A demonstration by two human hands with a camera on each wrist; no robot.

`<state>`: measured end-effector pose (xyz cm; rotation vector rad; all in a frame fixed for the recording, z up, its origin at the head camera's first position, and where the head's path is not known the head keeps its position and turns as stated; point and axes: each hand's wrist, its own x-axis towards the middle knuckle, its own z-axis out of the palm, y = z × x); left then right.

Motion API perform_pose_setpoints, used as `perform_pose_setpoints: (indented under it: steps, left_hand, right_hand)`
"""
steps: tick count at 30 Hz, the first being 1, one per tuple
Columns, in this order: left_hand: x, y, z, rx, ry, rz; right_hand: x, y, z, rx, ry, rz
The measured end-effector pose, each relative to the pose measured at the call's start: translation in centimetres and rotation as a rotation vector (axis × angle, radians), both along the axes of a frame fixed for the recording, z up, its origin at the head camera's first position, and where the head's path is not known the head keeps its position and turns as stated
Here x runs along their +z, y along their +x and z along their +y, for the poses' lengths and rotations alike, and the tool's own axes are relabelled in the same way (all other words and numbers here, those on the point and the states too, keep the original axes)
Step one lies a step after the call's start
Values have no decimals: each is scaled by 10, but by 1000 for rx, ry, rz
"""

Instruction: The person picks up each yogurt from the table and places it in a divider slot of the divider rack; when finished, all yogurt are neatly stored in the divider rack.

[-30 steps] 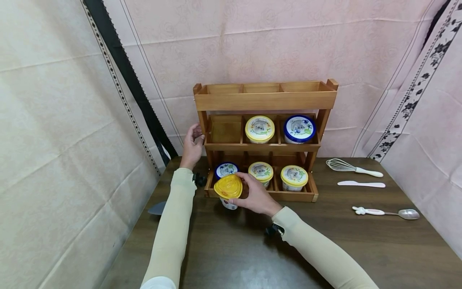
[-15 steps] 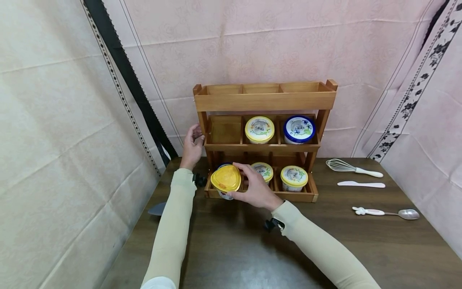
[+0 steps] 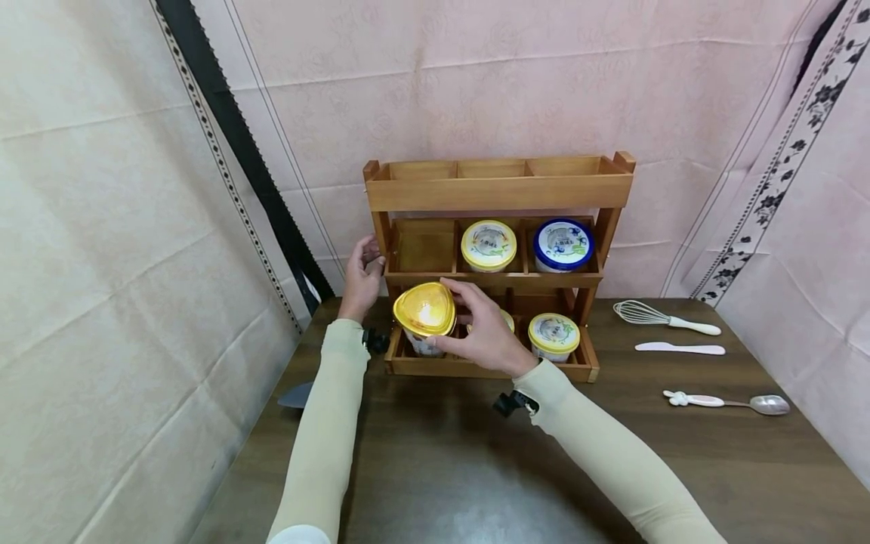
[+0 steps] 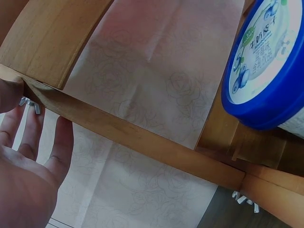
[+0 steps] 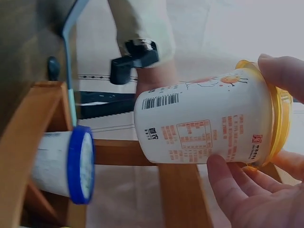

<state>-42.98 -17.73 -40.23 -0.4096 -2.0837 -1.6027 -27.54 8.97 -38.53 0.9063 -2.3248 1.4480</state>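
My right hand [image 3: 485, 332] grips a white plastic tub with a clear-yellow lid [image 3: 424, 310], thumb and fingers round its lid end. The tub is in front of the bottom-left compartment of a wooden three-tier shelf [image 3: 499, 193]. In the right wrist view, the tub [image 5: 204, 118] shows a barcode and orange print, and a blue-lidded tub [image 5: 61, 164] sits in the shelf below it. My left hand [image 3: 362, 279] holds the shelf's left post; in the left wrist view, the thumb lies on one side of the post [image 4: 142, 142] and the fingers on the other.
On the middle tier stand a yellow-lidded tub [image 3: 488, 245] and a blue-lidded one [image 3: 563, 244]. Another yellow-lidded tub [image 3: 553, 336] is at bottom right. A whisk [image 3: 666, 317], a white knife [image 3: 680, 347] and a spoon [image 3: 727, 400] lie on the table's right; a grey blade [image 3: 295, 395] shows at left.
My right hand has raised the yellow-lidded tub from in front of the bottom tier, now covering the blue-lidded tub at bottom left. The left hand has stayed on the post.
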Motion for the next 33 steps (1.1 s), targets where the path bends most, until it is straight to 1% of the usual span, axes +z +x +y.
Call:
perform_pose_setpoints:
  steps: [5,9,15,20,26,33]
  left_hand:
    - [1,0,1,-1,6,-8]
    - [0,-1,1,-3,11,-13]
    - [-1,-1,0,-12,16,-14]
    - [-1,-1,-1,-23,30,-13]
    - [-1,-1,-2,-16,21,-22]
    - [-2,0,-2,-13,0,-10]
  right_hand:
    - [16,-2,2,-8,-9,34]
    - [28,-3,2,0,-24,54]
    - [40,-10,-1,4,-48,76]
    - [49,-16,-4,-14,-64,97]
    - [57,-26,-8,-41,-68,115]
    - [60,-37,-13,-53,-94,91]
